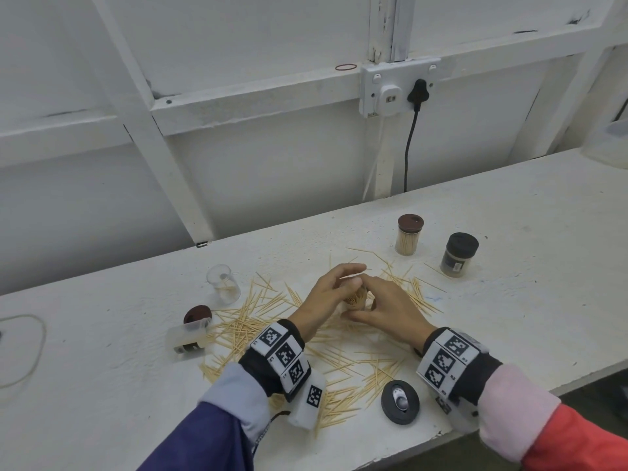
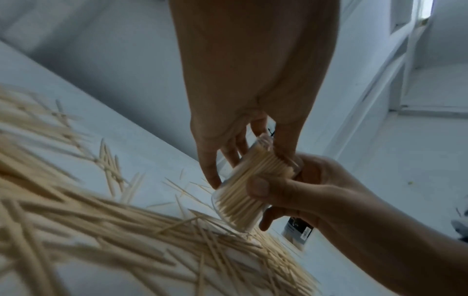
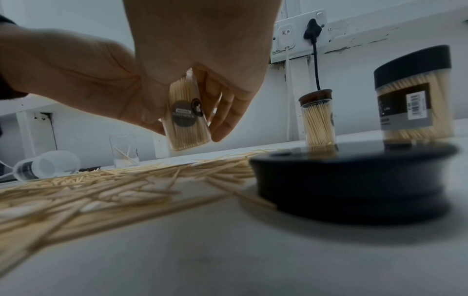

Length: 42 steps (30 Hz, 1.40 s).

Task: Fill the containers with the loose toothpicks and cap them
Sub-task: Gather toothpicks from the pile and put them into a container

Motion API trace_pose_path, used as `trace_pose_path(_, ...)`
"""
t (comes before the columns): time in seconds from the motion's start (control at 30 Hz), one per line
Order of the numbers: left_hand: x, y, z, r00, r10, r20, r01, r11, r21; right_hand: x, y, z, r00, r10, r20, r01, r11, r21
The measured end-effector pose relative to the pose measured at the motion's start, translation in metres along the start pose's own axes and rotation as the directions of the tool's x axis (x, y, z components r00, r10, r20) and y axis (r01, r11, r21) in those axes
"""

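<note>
A clear jar (image 3: 186, 118), packed with toothpicks and uncapped, tilts at centre. Loose toothpicks (image 1: 258, 321) litter the bench around it. At 1 o'clock stand two capped, filled jars: brown-lidded (image 1: 409, 234) and black-lidded (image 1: 458, 254). At 9 o'clock an almost empty jar (image 1: 222, 283) stands, another (image 1: 187, 338) lies sideways. A black cap (image 1: 400, 401) rests at 5 o'clock.

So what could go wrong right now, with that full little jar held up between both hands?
1. The uncapped jar is tilted, packed with toothpicks, and held off the table by the right hand and left hand; a loosened grip could spill them.
2. The loose toothpicks under the hands could scatter off the table's edge.
</note>
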<state>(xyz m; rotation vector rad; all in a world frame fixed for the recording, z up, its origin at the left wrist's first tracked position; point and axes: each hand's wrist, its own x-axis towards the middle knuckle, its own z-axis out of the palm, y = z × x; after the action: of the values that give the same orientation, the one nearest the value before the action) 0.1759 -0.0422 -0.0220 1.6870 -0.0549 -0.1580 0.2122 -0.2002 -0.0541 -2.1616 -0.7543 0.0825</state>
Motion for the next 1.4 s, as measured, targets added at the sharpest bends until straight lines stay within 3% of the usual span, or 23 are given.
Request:
trace_pose_path(0.23, 0.004, 0.005, -0.013, 0.999, -0.03, 0.028, 0.029, 0.997, 0.065, -0.001, 0.001, -0.001, 0.998, 0.029, -0.052, -0.033, 0.997, -0.067)
trace_pose_path(0.33, 0.004, 0.001, -0.024, 0.997, -0.06, -0.05, 0.071, 0.964, 0.257, -0.001, 0.002, -0.004, 0.988, 0.102, -0.116, -0.115, 0.986, -0.116)
trace_pose_path(0.4, 0.002, -0.006, -0.034, 0.997, -0.076, -0.003, 0.065, 0.838, 0.542, 0.0, 0.004, -0.005, 0.981, 0.138, -0.135, -0.155, 0.98, -0.124)
trace_pose_path(0.47, -0.003, -0.013, -0.041, 0.972, -0.188, 0.142, -0.004, 0.589, 0.808, 0.0, 0.006, -0.006, 0.979, 0.154, -0.132, -0.169, 0.979, -0.114)
trace_pose_path(0.53, -0.008, -0.022, -0.044, 0.924, -0.314, 0.218, -0.081, 0.396, 0.915, 0.0, 0.006, -0.006, 0.98, 0.158, -0.123, -0.172, 0.979, -0.112)
trace_pose_path(0.57, -0.011, -0.025, -0.044, 0.913, -0.338, 0.227, -0.095, 0.365, 0.926, 0.001, 0.007, -0.006, 0.98, 0.159, -0.118, -0.173, 0.978, -0.117)
trace_pose_path(0.7, -0.013, -0.03, -0.048, 0.937, -0.238, 0.255, -0.154, 0.372, 0.915, 0.001, 0.004, -0.005, 0.984, 0.155, -0.082, -0.166, 0.976, -0.141)
trace_pose_path(0.87, -0.013, -0.028, -0.054, 0.917, -0.249, 0.312, -0.209, 0.366, 0.907, 0.0, 0.002, -0.005, 0.987, 0.148, -0.059, -0.155, 0.977, -0.146)
trace_pose_path(1.07, -0.015, -0.022, -0.05, 0.911, -0.179, 0.372, -0.3, 0.332, 0.894, 0.001, 0.004, -0.006, 0.987, 0.153, -0.043, -0.158, 0.975, -0.158)
trace_pose_path(1.4, -0.015, -0.024, -0.049, 0.926, -0.114, 0.36, -0.303, 0.341, 0.89, 0.002, 0.004, -0.007, 0.99, 0.143, -0.018, -0.144, 0.976, -0.164)
